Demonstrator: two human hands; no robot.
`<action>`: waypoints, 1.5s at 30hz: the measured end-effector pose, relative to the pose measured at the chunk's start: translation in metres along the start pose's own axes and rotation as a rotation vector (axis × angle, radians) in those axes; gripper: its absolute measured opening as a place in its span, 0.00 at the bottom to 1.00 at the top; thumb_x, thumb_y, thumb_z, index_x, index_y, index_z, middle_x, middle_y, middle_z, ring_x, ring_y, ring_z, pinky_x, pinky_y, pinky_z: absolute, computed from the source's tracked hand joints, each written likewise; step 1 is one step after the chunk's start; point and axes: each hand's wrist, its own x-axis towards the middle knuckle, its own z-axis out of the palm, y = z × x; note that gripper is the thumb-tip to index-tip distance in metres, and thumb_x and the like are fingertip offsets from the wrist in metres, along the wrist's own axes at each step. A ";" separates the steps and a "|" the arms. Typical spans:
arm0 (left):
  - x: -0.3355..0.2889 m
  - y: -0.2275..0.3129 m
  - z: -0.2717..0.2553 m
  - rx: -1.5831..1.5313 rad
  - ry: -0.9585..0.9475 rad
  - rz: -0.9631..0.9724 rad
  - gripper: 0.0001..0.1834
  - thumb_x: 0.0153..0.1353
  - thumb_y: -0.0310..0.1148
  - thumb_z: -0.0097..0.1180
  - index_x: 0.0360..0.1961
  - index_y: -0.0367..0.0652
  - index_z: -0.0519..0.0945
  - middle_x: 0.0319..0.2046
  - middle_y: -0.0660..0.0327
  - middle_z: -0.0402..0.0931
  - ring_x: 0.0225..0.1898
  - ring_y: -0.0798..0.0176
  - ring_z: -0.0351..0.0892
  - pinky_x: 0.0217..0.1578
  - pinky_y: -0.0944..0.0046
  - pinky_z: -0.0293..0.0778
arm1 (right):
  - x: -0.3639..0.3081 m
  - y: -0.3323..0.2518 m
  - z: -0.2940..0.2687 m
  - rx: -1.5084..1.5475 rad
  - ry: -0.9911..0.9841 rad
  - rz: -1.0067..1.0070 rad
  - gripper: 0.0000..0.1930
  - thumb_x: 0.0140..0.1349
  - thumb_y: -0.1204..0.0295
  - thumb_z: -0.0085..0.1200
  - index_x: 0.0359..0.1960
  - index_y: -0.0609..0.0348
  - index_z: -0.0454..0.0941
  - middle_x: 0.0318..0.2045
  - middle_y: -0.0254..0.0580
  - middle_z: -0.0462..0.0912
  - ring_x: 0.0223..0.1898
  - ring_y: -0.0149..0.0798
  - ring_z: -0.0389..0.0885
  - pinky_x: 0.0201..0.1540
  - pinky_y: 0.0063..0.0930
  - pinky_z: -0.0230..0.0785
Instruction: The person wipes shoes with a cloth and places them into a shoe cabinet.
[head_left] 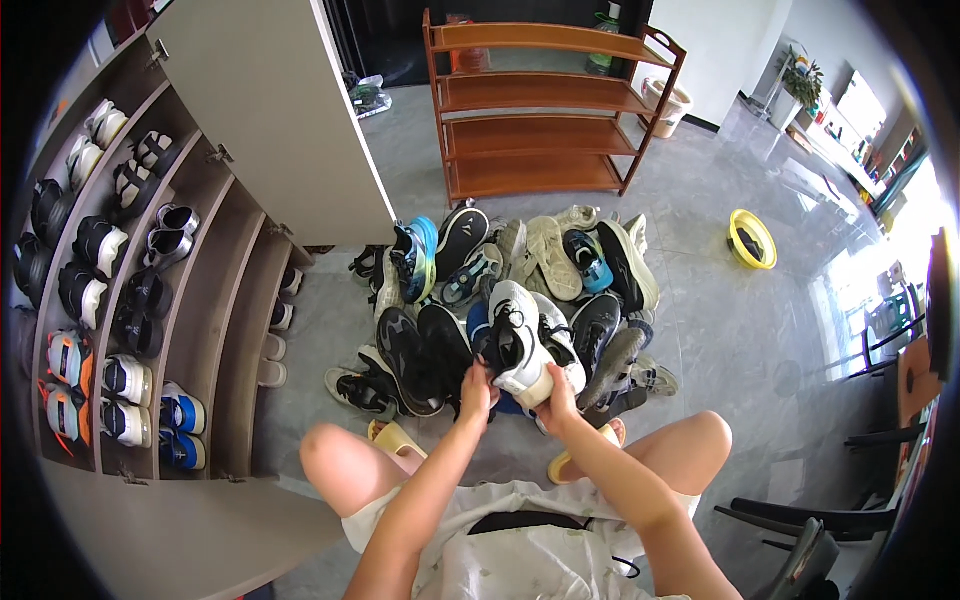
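Just above a large heap of shoes, a white sneaker with a black lining [508,305] is between my hands, toe pointing away from me. A second, similar white-and-black sneaker [560,338] sits close against its right side. My left hand [479,394] is closed at the left side of the first sneaker's heel. My right hand [558,402] has its fingers wrapped at the heels, where the two shoes meet. Around them lie a dark sneaker [405,355], a blue-and-black sandal [587,262] and a beige slipper [553,258].
An open shoe cabinet [215,300] with several pairs on its shelves stands at the left, its door [265,120] swung out. Beyond the heap is a brown wooden rack [540,135]. A yellow basin [752,240] rests on the grey floor at the right, near dark chairs [810,520].
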 end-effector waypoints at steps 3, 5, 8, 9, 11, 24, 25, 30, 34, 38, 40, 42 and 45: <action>-0.036 0.021 0.011 -0.205 -0.170 -0.241 0.39 0.60 0.67 0.46 0.58 0.44 0.70 0.52 0.55 0.73 0.51 0.51 0.74 0.48 0.43 0.69 | 0.007 0.007 0.007 0.064 -0.048 0.017 0.26 0.66 0.52 0.45 0.58 0.58 0.68 0.50 0.46 0.79 0.49 0.46 0.80 0.51 0.42 0.75; -0.035 0.029 0.008 -0.201 -0.274 -0.308 0.39 0.58 0.68 0.46 0.59 0.47 0.68 0.53 0.54 0.73 0.52 0.48 0.74 0.49 0.37 0.68 | 0.021 0.011 -0.002 -0.022 -0.033 0.028 0.25 0.67 0.53 0.43 0.58 0.58 0.69 0.50 0.45 0.79 0.49 0.46 0.80 0.51 0.40 0.75; -0.018 0.025 -0.006 -0.392 -0.409 -0.395 0.35 0.59 0.59 0.51 0.59 0.46 0.67 0.59 0.51 0.67 0.57 0.43 0.69 0.53 0.32 0.66 | 0.029 0.005 -0.013 -0.723 0.016 -0.051 0.25 0.67 0.54 0.46 0.57 0.60 0.70 0.49 0.45 0.79 0.47 0.43 0.79 0.48 0.38 0.74; -0.011 0.014 -0.011 -0.398 -0.399 -0.392 0.35 0.59 0.59 0.51 0.59 0.46 0.67 0.59 0.51 0.67 0.57 0.43 0.69 0.53 0.32 0.66 | 0.028 0.003 -0.018 -0.729 0.007 -0.045 0.25 0.67 0.54 0.46 0.57 0.60 0.70 0.49 0.45 0.79 0.47 0.43 0.79 0.48 0.38 0.74; -0.004 -0.001 -0.018 -0.520 -0.239 -0.374 0.31 0.59 0.54 0.54 0.60 0.51 0.66 0.60 0.52 0.65 0.56 0.42 0.70 0.52 0.32 0.67 | 0.019 0.006 -0.019 -1.408 0.290 -0.857 0.28 0.62 0.53 0.54 0.57 0.59 0.71 0.52 0.53 0.76 0.50 0.49 0.77 0.52 0.44 0.70; -0.071 0.057 -0.085 -0.336 0.065 -0.020 0.47 0.53 0.43 0.63 0.69 0.55 0.48 0.59 0.51 0.65 0.49 0.47 0.77 0.35 0.48 0.82 | -0.014 0.050 0.042 -0.495 0.385 -0.311 0.39 0.52 0.54 0.61 0.63 0.51 0.58 0.50 0.46 0.72 0.42 0.45 0.75 0.28 0.41 0.72; -0.084 0.071 -0.097 -0.374 0.084 0.022 0.45 0.55 0.40 0.62 0.69 0.55 0.48 0.59 0.51 0.65 0.52 0.46 0.76 0.35 0.46 0.83 | -0.036 0.057 0.067 -0.480 0.314 -0.342 0.36 0.54 0.54 0.59 0.63 0.50 0.59 0.49 0.43 0.73 0.41 0.43 0.76 0.27 0.37 0.71; -0.141 0.151 -0.175 -0.538 0.314 0.346 0.39 0.62 0.33 0.56 0.69 0.53 0.50 0.60 0.57 0.65 0.54 0.57 0.75 0.37 0.54 0.83 | -0.093 0.081 0.211 -0.524 0.030 -0.380 0.33 0.55 0.59 0.58 0.62 0.52 0.62 0.49 0.45 0.73 0.42 0.40 0.77 0.27 0.30 0.73; -0.174 0.225 -0.264 -0.666 0.478 0.412 0.41 0.60 0.37 0.58 0.69 0.53 0.48 0.54 0.58 0.68 0.46 0.61 0.77 0.35 0.55 0.79 | -0.094 0.120 0.325 -0.652 -0.235 -0.330 0.31 0.58 0.54 0.55 0.60 0.54 0.64 0.50 0.42 0.74 0.45 0.41 0.77 0.35 0.37 0.78; -0.192 0.279 -0.393 -0.769 0.580 0.400 0.46 0.58 0.48 0.57 0.71 0.56 0.44 0.57 0.51 0.66 0.47 0.49 0.78 0.37 0.47 0.79 | -0.125 0.178 0.461 -0.764 -0.430 -0.183 0.31 0.56 0.53 0.55 0.58 0.57 0.67 0.51 0.45 0.74 0.44 0.43 0.79 0.31 0.37 0.79; -0.192 0.302 -0.461 -0.790 0.636 0.381 0.37 0.59 0.49 0.55 0.65 0.56 0.52 0.56 0.54 0.68 0.47 0.48 0.78 0.38 0.43 0.79 | -0.120 0.221 0.520 -0.804 -0.501 -0.161 0.32 0.55 0.52 0.56 0.58 0.57 0.68 0.51 0.46 0.74 0.44 0.43 0.80 0.31 0.36 0.78; -0.186 0.317 -0.530 -0.808 0.695 0.398 0.25 0.61 0.50 0.52 0.57 0.56 0.63 0.53 0.58 0.71 0.47 0.48 0.78 0.38 0.42 0.80 | -0.115 0.270 0.581 -0.861 -0.540 -0.140 0.33 0.55 0.51 0.56 0.58 0.57 0.68 0.49 0.46 0.75 0.41 0.44 0.81 0.30 0.36 0.78; -0.162 0.332 -0.632 -0.837 0.844 0.399 0.25 0.61 0.50 0.52 0.58 0.58 0.65 0.55 0.60 0.71 0.49 0.50 0.77 0.39 0.43 0.79 | -0.105 0.346 0.668 -0.962 -0.585 -0.080 0.36 0.53 0.50 0.57 0.60 0.57 0.64 0.50 0.49 0.75 0.41 0.46 0.80 0.30 0.37 0.78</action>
